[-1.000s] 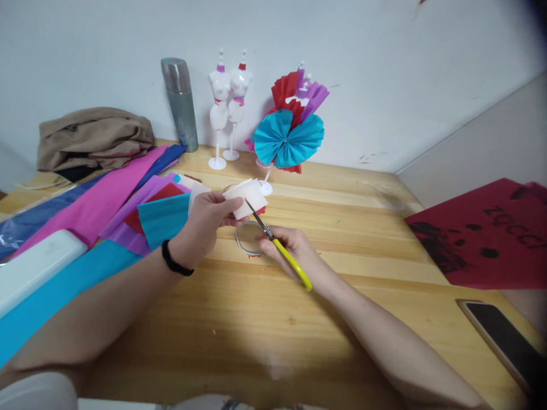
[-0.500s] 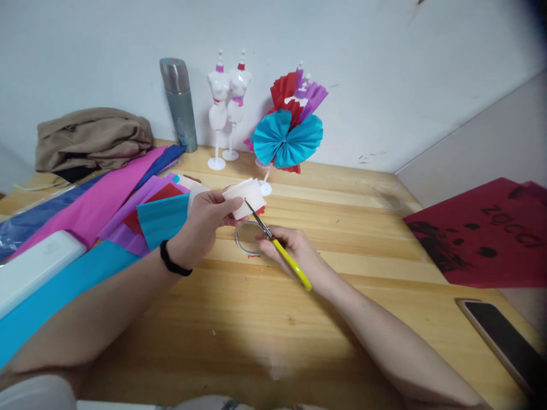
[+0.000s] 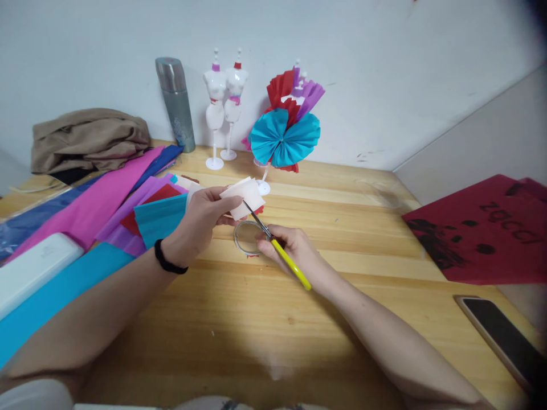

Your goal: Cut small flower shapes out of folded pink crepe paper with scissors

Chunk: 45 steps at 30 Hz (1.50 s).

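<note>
Between thumb and fingers, my left hand (image 3: 205,213) pinches a small folded stack of pale pink paper (image 3: 248,199) above the table. My right hand (image 3: 294,247) grips yellow-handled scissors (image 3: 290,263), their dark blade tips touching the middle of the paper near my left thumb. Whether the blades have cut in, I cannot tell. A roll of clear tape (image 3: 235,242) lies on the wood just below the paper, partly behind my right fingers. Bits of red paper (image 3: 260,210) show beside it.
Coloured paper sheets (image 3: 160,213) and a white box-like object (image 3: 40,273) lie on the left. Behind stand a flask (image 3: 177,108), two small white mannequins (image 3: 215,114) and a blue paper fan dress (image 3: 284,139). A red bag (image 3: 478,233) and a phone (image 3: 496,336) are right.
The whole view has shifted slightly, with things sitting a little further left. Both hands keep nearly the same pose, and the scissor tips stay at the pink paper.
</note>
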Available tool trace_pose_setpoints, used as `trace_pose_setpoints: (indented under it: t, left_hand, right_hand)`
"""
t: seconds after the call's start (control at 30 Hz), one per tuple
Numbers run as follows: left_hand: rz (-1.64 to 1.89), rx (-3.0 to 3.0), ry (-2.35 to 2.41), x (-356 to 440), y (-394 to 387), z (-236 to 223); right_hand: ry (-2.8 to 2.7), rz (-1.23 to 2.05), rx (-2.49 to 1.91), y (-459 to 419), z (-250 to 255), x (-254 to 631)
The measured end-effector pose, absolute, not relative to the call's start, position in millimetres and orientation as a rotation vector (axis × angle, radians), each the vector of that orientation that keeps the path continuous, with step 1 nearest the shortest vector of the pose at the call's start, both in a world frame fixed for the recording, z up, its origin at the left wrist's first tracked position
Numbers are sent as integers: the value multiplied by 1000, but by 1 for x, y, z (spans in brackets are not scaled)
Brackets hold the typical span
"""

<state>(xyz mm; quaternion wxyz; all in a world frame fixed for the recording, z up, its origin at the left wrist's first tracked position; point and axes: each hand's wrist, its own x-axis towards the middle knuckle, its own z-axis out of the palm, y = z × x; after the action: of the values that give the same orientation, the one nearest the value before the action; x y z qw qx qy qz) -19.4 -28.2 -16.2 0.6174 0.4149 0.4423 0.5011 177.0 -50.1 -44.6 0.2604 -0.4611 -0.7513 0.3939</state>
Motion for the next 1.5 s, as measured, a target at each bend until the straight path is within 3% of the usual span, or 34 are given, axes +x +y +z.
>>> trace_pose_setpoints:
  t: [1.5]
  left_hand:
    - [1003,1038,1009,-24,-28,-17]
  right_hand:
    - [-2027,1084,-1163,-49,-46,180]
